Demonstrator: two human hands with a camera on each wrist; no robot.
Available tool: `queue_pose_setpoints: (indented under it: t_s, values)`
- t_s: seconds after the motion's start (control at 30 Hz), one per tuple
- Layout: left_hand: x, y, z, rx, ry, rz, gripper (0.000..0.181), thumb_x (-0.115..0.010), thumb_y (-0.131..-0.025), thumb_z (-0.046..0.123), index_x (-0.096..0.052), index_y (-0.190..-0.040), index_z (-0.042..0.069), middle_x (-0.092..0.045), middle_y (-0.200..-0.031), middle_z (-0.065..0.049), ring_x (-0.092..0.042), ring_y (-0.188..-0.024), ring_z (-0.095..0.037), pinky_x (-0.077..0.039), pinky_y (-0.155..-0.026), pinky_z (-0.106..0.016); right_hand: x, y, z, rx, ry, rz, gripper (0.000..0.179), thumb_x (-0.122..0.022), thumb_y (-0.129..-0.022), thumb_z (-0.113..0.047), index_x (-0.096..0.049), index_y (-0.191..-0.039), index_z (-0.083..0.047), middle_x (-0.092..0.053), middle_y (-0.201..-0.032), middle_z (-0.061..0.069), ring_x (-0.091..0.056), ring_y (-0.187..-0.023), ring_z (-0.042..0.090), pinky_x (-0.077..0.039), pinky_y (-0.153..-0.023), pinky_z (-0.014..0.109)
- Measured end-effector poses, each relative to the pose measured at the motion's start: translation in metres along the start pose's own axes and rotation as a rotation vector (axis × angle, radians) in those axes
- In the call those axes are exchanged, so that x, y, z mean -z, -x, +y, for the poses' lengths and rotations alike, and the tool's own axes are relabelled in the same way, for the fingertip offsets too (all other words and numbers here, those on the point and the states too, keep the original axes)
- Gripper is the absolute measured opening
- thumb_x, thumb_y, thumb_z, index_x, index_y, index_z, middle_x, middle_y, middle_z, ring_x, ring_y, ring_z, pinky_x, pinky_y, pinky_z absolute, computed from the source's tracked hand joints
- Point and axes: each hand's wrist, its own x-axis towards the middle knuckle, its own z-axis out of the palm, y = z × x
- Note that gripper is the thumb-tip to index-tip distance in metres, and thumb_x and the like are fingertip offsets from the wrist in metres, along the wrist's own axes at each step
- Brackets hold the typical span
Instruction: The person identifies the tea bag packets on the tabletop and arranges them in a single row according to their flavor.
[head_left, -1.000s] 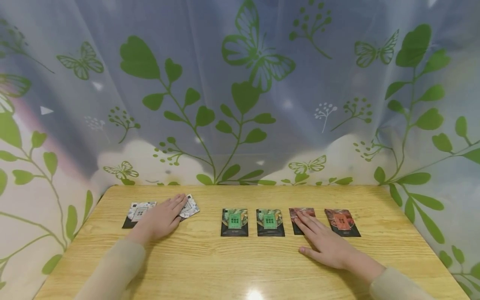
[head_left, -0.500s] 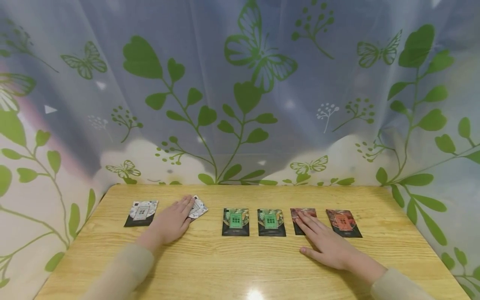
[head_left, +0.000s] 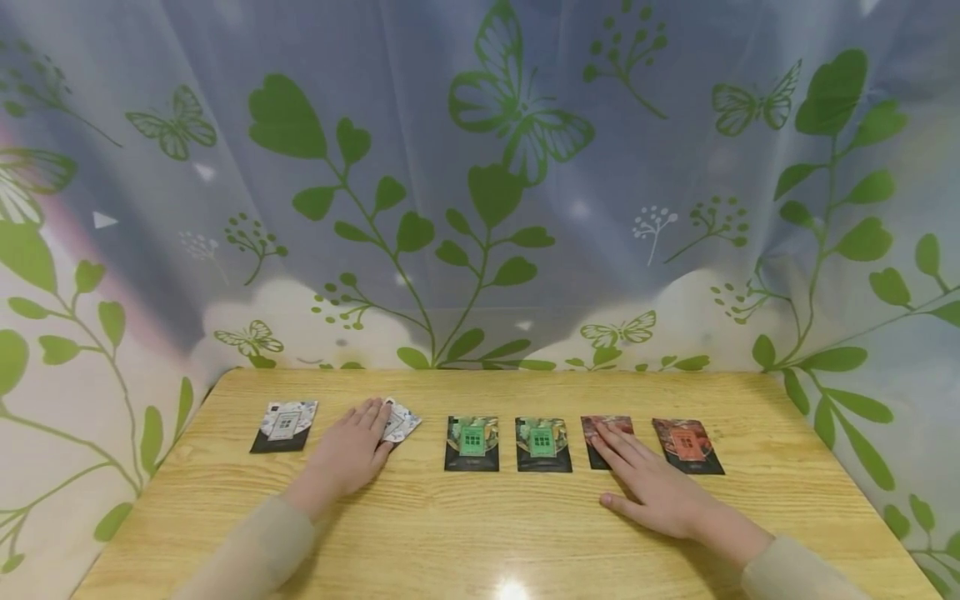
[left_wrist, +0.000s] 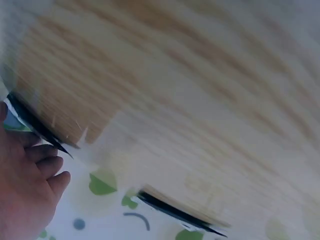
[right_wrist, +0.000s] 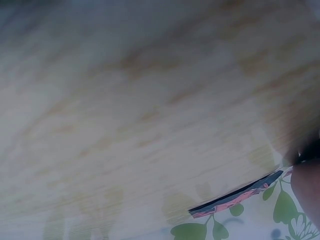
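Observation:
My left hand (head_left: 348, 450) lies palm down with straight fingers over a white-and-black sachet (head_left: 402, 421), which sits tilted and partly hidden under the fingers. To its left, a second white-and-black sachet (head_left: 285, 427) lies flat. On the right, the fingers of my right hand (head_left: 648, 487) rest straight on a red-and-black sachet (head_left: 592, 454), covering part of it. Beside that hand is another red-and-black sachet (head_left: 687, 446). In the left wrist view the left hand (left_wrist: 25, 185) touches its sachet (left_wrist: 37, 122). The right wrist view catches only an edge of the right hand (right_wrist: 307, 190).
Two green-and-black sachets (head_left: 472, 444) lie between the hands, in line with the others. All rest on a wooden table (head_left: 450, 542). A curtain (head_left: 420, 208) printed with leaves and butterflies hangs behind the table's far edge and at both sides.
My left hand has slid the tilted white-and-black sachet to the right, away from the other white one and towards the green ones, turning it a little. The right hand has stayed in place.

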Motion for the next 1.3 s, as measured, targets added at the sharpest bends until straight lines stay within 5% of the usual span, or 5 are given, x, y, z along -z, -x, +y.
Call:
queue_pose_setpoints:
  t_s: [0.4,0.7,1.3]
  values:
    - [0.005,0.008,-0.026,-0.133,-0.088,0.073,0.062,-0.053,-0.106,0.019,-0.038,-0.161,-0.007,-0.036,-0.168,-0.028,-0.036,-0.157,-0.045,-0.035,-0.129,-0.057,-0.004,0.001,0.004,0.036,0.009,0.055,0.079,-0.059,-0.107,-0.05,-0.033,-0.167,-0.007,-0.033,-0.172,0.021,-0.035,-0.157,0.046,-0.042,-0.12,0.063]
    - [-0.002,0.009,-0.019,-0.219,-0.069,0.042,0.058,-0.048,-0.11,0.022,-0.04,-0.161,-0.005,-0.037,-0.169,-0.026,-0.037,-0.157,-0.043,-0.036,-0.129,-0.056,-0.001,0.0,0.001,0.012,0.0,0.005,0.078,-0.056,-0.108,-0.05,-0.031,-0.167,-0.005,-0.027,-0.175,0.02,-0.029,-0.16,0.045,-0.038,-0.124,0.064]
    - [-0.005,0.021,0.017,-0.021,-0.054,-0.024,0.064,-0.047,-0.113,0.032,-0.035,-0.162,-0.007,-0.035,-0.169,-0.027,-0.038,-0.157,-0.043,-0.033,-0.131,-0.056,0.0,0.0,-0.001,0.011,-0.009,0.009,0.078,-0.057,-0.108,-0.05,-0.032,-0.167,-0.004,-0.029,-0.174,0.021,-0.032,-0.159,0.045,-0.039,-0.123,0.064]
